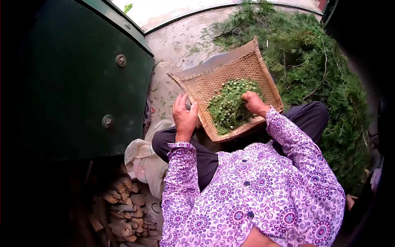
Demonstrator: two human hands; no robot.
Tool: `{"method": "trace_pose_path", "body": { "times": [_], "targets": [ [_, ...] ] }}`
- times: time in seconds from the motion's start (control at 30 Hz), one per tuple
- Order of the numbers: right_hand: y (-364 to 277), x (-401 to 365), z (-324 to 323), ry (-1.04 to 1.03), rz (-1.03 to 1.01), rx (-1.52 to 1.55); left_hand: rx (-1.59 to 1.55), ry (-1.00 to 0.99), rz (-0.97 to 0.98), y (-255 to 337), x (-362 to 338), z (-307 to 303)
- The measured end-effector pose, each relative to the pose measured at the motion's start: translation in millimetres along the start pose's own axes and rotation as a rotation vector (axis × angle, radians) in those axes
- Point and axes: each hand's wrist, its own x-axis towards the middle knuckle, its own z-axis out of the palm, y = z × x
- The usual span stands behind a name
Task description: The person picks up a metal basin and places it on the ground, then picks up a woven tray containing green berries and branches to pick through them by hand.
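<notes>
A woven scoop-shaped basket (205, 90) rests tilted by my knees. Inside it lies a heap of green sprigs with small round pale-green cones (228, 109). My left hand (185, 115) is at the basket's left rim, fingers stretched upward and thumb apart; it appears to hold nothing. At the right side of the heap, my right hand (255, 103) has its fingers curled together among the sprigs. What lies between those fingertips is hidden.
Cut evergreen branches (304, 53) are piled to the right. Dark green cabinet-like panels (82, 82) stand on the left, with chopped firewood (127, 210) below. A whitish sack (144, 160) sits by my left knee. Part of a basin rim (214, 57) shows behind the basket.
</notes>
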Motion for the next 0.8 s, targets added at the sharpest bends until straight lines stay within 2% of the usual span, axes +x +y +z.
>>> {"method": "trace_pose_path", "body": {
  "times": [0.07,0.1,0.13,0.2,0.23,0.27,0.37,0.4,0.47,0.5,0.6,0.67,0.77,0.8],
  "targets": [
    [13.6,3.6,-9.4,0.118,0.166,0.181,0.007,-0.045,0.058,2.8,11.4,8.9],
    [2.0,9.5,-29.7,-0.062,0.401,0.318,0.026,-0.090,0.115,3.4,17.0,14.6],
    [6.5,10.5,-30.2,-0.059,0.407,0.303,0.009,-0.090,0.116,4.1,21.3,22.7],
    [22.6,8.2,-21.9,-0.009,0.617,0.732,-0.260,-0.415,-0.214,4.4,24.5,49.1],
    [17.4,10.7,-24.2,-0.043,0.721,1.173,-0.397,-0.498,-0.255,1.6,25.6,65.5],
    [9.3,11.4,-25.1,0.039,0.789,1.272,-0.534,-0.575,-0.297,-1.7,25.2,82.4],
    [-15.4,17.5,-31.3,-0.045,0.740,1.504,-0.757,-0.798,-0.550,13.7,18.2,102.3],
    [-15.8,17.4,-29.2,-0.058,0.748,1.484,-0.792,-0.866,-0.664,21.1,16.0,103.2],
    [-19.1,17.3,-24.9,-0.063,0.742,1.583,-0.929,-0.870,-0.761,29.6,14.0,102.0],
    [-22.6,16.2,-24.4,-0.096,0.671,1.609,-1.017,-0.878,-0.749,30.8,15.3,99.0],
    [-21.1,17.7,-29.2,-0.149,0.626,1.550,-0.973,-0.855,-0.707,29.9,20.6,100.1],
    [-14.6,18.4,-50.6,-0.047,0.647,1.525,-1.009,-0.820,-0.732,32.4,27.3,98.2],
    [24.2,4.3,-99.8,0.185,0.511,1.273,-0.993,-0.757,-0.677,34.4,39.0,86.6],
    [42.5,-5.4,-116.9,0.295,0.496,1.106,-1.001,-0.720,-0.639,34.3,43.9,82.7]
  ]
}}
